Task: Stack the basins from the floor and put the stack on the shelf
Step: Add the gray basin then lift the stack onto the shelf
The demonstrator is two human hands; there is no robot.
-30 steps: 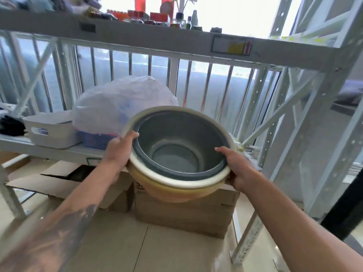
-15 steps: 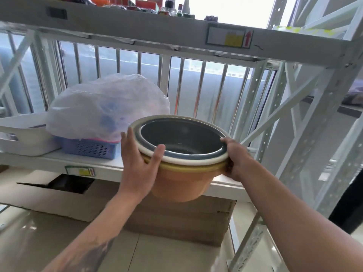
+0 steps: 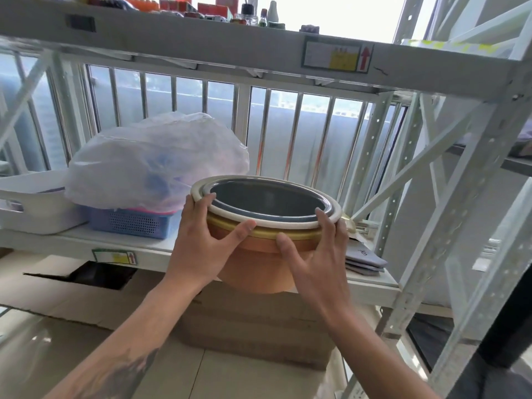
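Nested basin stack (image 3: 259, 263) at shelf (image 3: 149, 249) edge, left hand (image 3: 201, 243) gripping at nine o'clock, right hand (image 3: 316, 254) at four o'clock, bagged blue basket (image 3: 129, 223) at ten o'clock.

Storage balcony: white metal shelving (image 3: 259, 50), window bars (image 3: 267, 131), cardboard boxes (image 3: 253, 326).

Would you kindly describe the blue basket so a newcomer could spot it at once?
On the white shelf, look left of the stack of basins. The blue basket sits under a bulging plastic bag; unlike the plain white bin beside it, it has perforated walls.

Smooth plastic basins (image 3: 259, 254), matt white metal shelf (image 3: 161, 249), crinkled plastic bag (image 3: 149, 165).
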